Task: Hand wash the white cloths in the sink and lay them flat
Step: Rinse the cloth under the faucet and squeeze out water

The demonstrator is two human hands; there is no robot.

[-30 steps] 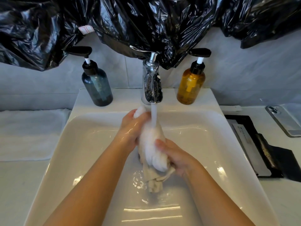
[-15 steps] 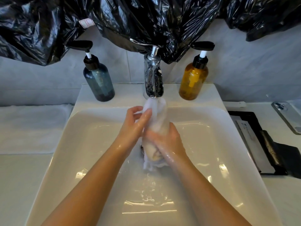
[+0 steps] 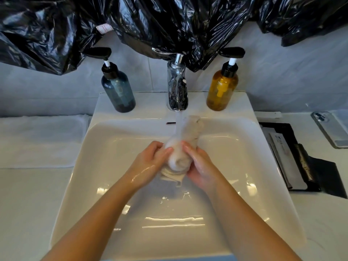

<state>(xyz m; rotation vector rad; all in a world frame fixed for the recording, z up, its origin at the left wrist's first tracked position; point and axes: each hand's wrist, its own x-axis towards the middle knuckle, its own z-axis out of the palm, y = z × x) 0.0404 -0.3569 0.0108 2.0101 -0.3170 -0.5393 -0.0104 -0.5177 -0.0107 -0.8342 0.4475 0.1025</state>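
Both hands were over the middle of the sink [image 3: 105, 159], gripping one bunched white cloth [image 3: 179, 157] between them. The left hand [image 3: 148, 162] held it from the left with fingers curled onto the wad. The right hand [image 3: 202, 167] held it from the right, fingers wrapped on the fabric, so both grips were closed tight on the cloth. Both hands looked wet and shiny.

The cloth was rolled into a lump. Its far end stuck up toward the faucet [image 3: 178, 91] and a folded edge hung out below the hands, above the basin floor. The water stream [image 3: 178, 125] ran from the spout and hit the cloth's far end, just left of its top. Water pooled on the basin floor near the hands.

A blue pump bottle [image 3: 118, 91] stood on the far ledge left of the faucet and an amber pump bottle [image 3: 222, 89] stood right of it, both upright. Crumpled black plastic bags [image 3: 169, 21] hung along the far wall above them. A white towel [image 3: 37, 140] lay flat on the counter left of the sink. Right of the sink there was a black tray [image 3: 316, 174] with packets in it, and a phone [image 3: 327, 129] lay beyond it at the right edge.
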